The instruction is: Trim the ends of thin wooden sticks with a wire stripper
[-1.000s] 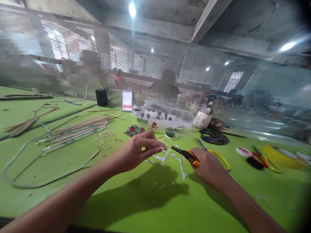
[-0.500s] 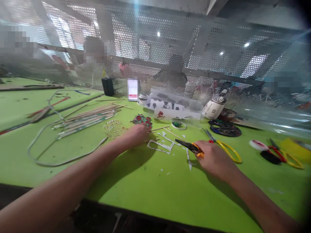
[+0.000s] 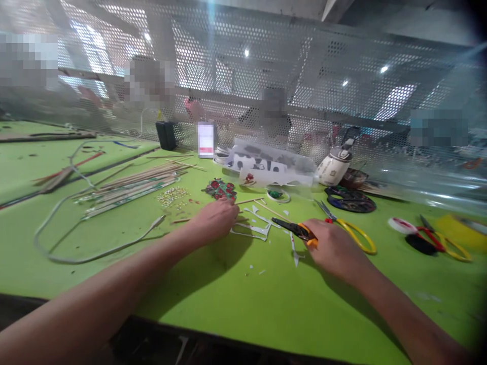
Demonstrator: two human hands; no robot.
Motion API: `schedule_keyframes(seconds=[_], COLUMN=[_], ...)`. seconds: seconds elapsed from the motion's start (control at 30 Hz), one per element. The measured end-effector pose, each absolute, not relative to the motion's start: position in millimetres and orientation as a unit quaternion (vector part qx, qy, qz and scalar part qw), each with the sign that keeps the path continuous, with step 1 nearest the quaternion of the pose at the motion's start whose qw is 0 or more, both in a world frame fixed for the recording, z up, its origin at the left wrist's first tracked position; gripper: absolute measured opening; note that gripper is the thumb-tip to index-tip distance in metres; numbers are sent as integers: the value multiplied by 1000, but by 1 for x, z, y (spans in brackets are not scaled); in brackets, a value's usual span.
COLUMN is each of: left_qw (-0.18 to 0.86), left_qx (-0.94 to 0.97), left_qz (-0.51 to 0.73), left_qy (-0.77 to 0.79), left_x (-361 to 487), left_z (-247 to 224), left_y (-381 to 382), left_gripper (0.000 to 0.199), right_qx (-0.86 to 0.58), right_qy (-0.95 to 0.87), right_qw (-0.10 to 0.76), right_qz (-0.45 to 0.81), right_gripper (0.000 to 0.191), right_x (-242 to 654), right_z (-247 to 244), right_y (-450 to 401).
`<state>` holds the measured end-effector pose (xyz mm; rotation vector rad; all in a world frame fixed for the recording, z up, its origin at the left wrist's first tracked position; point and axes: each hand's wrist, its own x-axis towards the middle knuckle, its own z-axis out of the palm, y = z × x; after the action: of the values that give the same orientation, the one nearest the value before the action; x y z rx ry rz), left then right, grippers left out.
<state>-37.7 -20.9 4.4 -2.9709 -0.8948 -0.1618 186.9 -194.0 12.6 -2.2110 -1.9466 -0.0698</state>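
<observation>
My right hand (image 3: 335,246) is closed around the handles of pliers (image 3: 294,229) with long dark jaws and orange-yellow grips. The jaws point left, over white cut-out scraps (image 3: 253,230). My left hand (image 3: 216,219) is bent down at the table with its fingers closed on a thin wooden stick (image 3: 180,221). One end of that stick pokes out left of the wrist; its middle is hidden by the hand. Just beyond the fingers lies a red and green patterned piece (image 3: 219,188). Another thin stick (image 3: 273,209) rests between the two hands.
Wooden sticks (image 3: 133,190), gold beads (image 3: 173,196) and a white cable (image 3: 99,259) lie left. Behind are a phone (image 3: 206,139), plastic sheets (image 3: 274,170) and a white jug (image 3: 333,168). Yellow-handled scissors (image 3: 357,235), a dark palette (image 3: 350,199) and tape (image 3: 403,225) are right.
My left hand has drawn back slightly toward me, uncovering more of the red and green piece. The stick at its fingers has changed angle. My right hand keeps the pliers in nearly the same place.
</observation>
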Motion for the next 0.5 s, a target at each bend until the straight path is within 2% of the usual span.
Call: schedule_keyframes(seconds=[0.33, 0.5], left_qw=[-20, -53], left_qx=[-951, -956], left_qz=[-75, -158], left_qy=[-300, -243], left_x=[-42, -51], left_z=[22, 28], left_y=[-23, -25], left_gripper=[30, 38], right_qx=[-753, -769], right_qy=[-650, -633], right_qw=[100, 88], right_qz=[-7, 1], right_gripper=[26, 27], right_x=[184, 181], right_z=[14, 18], right_y=[-193, -194])
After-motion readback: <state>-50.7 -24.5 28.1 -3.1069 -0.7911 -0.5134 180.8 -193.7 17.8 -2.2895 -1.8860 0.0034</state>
